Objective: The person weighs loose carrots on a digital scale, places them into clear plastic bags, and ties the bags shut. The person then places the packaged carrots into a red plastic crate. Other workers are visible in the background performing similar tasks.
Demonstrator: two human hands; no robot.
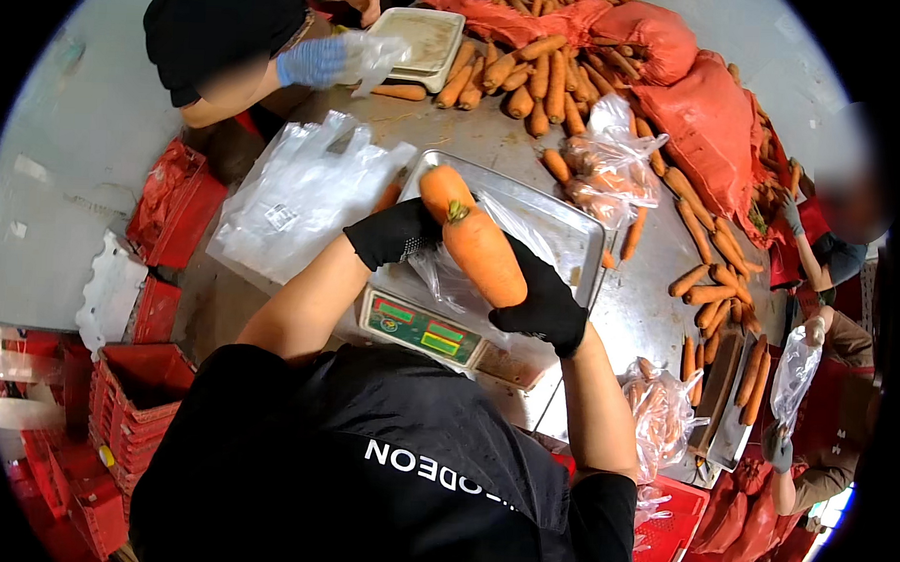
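Two thick carrots are held over a metal weighing tray [596, 245]. My right hand [546, 303], in a black glove, is closed around the nearer carrot [484, 256], which has a green stem end. The farther carrot [444, 184] lies against it; my left hand [399, 235], also black-gloved, is at its near side, fingers mostly hidden. Beneath my hands a clear plastic bag [439, 277] lies on the tray. The scale's display panel [422, 330] faces me. A stack of clear plastic bags [297, 194] lies left of the tray.
Loose carrots [557, 84] and red mesh sacks [693, 126] cover the far side. Bagged carrots [610, 175] lie right of the tray, more [657, 414] nearer me. A co-worker's gloved hand [316, 61] is beside another scale [421, 42]. Red crates [141, 389] stand left; other workers are at right.
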